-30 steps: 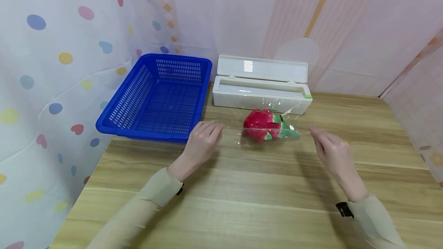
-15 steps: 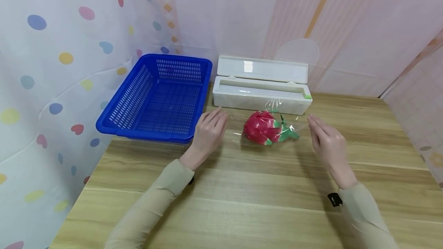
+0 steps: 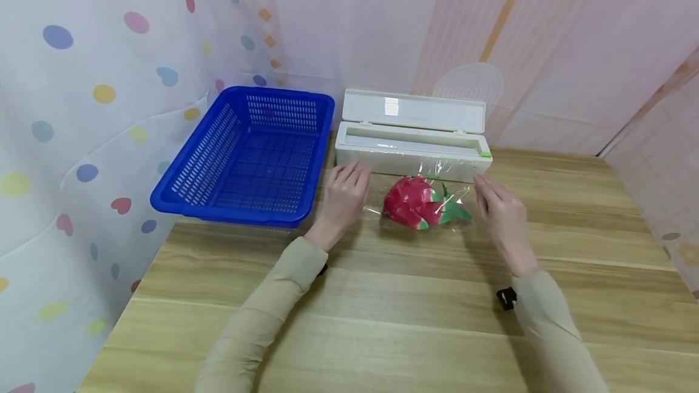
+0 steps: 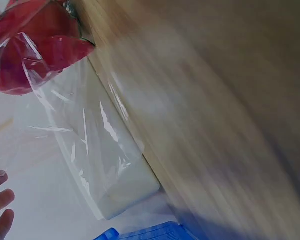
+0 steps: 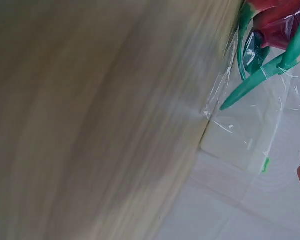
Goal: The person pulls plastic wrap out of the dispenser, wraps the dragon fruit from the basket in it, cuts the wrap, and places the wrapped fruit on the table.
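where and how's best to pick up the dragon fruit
Take the dragon fruit by its round red body, likely from above: it lies on its side, broadest there, while its green tips taper thin. The clear film over it may slip.

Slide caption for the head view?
Dragon fruit under clear film between left hand and right hand, open white box behind.

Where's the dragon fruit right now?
In the head view, the dragon fruit lies on the table just right of centre, between the left hand and right hand, in front of the open white box, under clear film.
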`<state>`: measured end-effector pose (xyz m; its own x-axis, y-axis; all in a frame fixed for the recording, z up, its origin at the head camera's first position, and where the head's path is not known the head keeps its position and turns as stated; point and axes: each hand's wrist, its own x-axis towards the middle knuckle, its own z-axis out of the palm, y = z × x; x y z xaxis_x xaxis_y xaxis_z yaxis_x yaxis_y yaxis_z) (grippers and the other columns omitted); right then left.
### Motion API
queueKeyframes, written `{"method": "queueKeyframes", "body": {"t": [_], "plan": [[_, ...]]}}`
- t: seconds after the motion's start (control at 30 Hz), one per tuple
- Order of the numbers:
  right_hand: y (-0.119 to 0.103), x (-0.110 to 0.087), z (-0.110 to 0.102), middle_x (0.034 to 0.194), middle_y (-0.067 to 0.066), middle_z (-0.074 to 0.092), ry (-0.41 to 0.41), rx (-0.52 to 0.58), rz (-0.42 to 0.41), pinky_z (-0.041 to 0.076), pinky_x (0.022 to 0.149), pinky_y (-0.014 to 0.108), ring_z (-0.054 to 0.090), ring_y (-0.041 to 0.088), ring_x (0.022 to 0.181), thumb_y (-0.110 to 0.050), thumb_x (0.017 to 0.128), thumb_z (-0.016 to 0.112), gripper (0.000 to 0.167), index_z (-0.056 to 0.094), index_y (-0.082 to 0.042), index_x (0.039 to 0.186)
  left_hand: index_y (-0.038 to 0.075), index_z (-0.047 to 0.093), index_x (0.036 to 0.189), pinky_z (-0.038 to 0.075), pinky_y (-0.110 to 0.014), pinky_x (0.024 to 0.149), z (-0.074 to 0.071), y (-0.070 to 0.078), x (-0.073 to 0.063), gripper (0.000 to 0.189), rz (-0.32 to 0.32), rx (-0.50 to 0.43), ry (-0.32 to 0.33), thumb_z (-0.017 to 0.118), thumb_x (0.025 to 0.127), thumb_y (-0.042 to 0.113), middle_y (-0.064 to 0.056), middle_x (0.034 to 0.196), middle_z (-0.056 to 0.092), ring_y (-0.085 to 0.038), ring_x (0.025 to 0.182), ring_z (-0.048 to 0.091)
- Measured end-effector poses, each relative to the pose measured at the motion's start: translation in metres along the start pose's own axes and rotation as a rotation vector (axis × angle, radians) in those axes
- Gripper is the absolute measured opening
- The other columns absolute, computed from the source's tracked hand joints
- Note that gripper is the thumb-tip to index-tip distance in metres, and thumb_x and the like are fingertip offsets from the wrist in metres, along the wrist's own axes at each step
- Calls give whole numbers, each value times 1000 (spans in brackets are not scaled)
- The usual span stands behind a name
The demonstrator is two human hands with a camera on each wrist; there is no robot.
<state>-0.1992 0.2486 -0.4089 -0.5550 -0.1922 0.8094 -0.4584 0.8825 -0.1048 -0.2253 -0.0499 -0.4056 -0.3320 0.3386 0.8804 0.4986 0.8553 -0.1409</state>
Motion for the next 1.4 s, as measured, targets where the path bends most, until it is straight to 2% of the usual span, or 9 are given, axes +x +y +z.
{"method": "queueKeyframes", "body": {"t": [0.17, 0.37, 0.6, 0.8, 0.9, 1.03, 1.23, 1.3, 1.4], "plan": [[-2, 4, 11, 103, 22, 70, -9, 5, 78, 55, 76, 50, 69, 40, 89, 1, 85, 62, 21, 70, 5, 103, 3, 71, 94, 54, -38, 81, 11, 1, 3, 14, -26, 13, 1, 69, 80, 5, -9, 94, 75, -26, 96, 70], [-8, 11, 23, 103, 22, 71, -97, -1, 140, 55, 80, 48, 69, 39, 91, -3, 86, 62, 17, 71, 6, 97, 5, 70, 91, 55, -38, 80, 23, 8, 7, 12, -54, 11, -33, 70, 80, 8, -7, 91, 74, -26, 96, 69], [-15, 15, 33, 92, 19, 73, -202, -38, 201, 55, 67, 48, 69, 37, 80, -5, 81, 66, 13, 72, 3, 91, 7, 71, 91, 56, -37, 83, 34, 16, 12, 11, -67, 2, -101, 69, 81, 11, -6, 91, 75, -24, 95, 69], [-23, 17, 38, 90, 20, 70, -242, -66, 255, 53, 66, 51, 63, 38, 83, -5, 76, 70, 15, 71, 1, 90, 9, 71, 93, 55, -36, 85, 35, 24, 15, 17, -94, -33, -194, 75, 79, 17, -5, 96, 73, -23, 97, 66], [-24, 17, 39, 89, 20, 70, -248, -40, 278, 53, 63, 50, 64, 37, 78, -4, 78, 68, 16, 71, 2, 92, 10, 71, 95, 56, -35, 83, 33, 27, 16, 19, -116, -83, -272, 75, 80, 20, -5, 96, 73, -22, 93, 67], [-24, 17, 35, 89, 22, 71, -287, 127, 333, 51, 58, 43, 64, 33, 67, 1, 86, 57, 20, 70, 4, 101, 10, 69, 99, 58, -29, 75, 29, 30, 18, 15, -203, -243, -411, 65, 89, 20, -6, 94, 74, -19, 82, 71], [-24, 16, 20, 111, 26, 67, -514, 352, 359, 54, 82, 52, 66, 41, 97, -12, 98, 48, 31, 59, 3, 123, 10, 60, 119, 56, -30, 68, 12, 31, 23, 31, -447, -555, -669, 47, 100, 30, -11, 97, 73, -21, 75, 67], [-24, 15, 14, 118, 26, 64, -609, 378, 341, 49, 93, 56, 61, 43, 109, -21, 101, 45, 37, 56, 1, 128, 12, 54, 129, 56, -34, 77, 5, 33, 21, 42, -487, -614, -764, 43, 100, 40, -11, 109, 70, -23, 87, 67], [-24, 12, 9, 128, 27, 58, -729, 390, 320, 42, 100, 59, 54, 45, 119, -31, 102, 41, 46, 49, 0, 134, 15, 41, 142, 50, -45, 95, -1, 39, 17, 62, -479, -614, -870, 43, 95, 56, -13, 132, 58, -28, 115, 59]]}}
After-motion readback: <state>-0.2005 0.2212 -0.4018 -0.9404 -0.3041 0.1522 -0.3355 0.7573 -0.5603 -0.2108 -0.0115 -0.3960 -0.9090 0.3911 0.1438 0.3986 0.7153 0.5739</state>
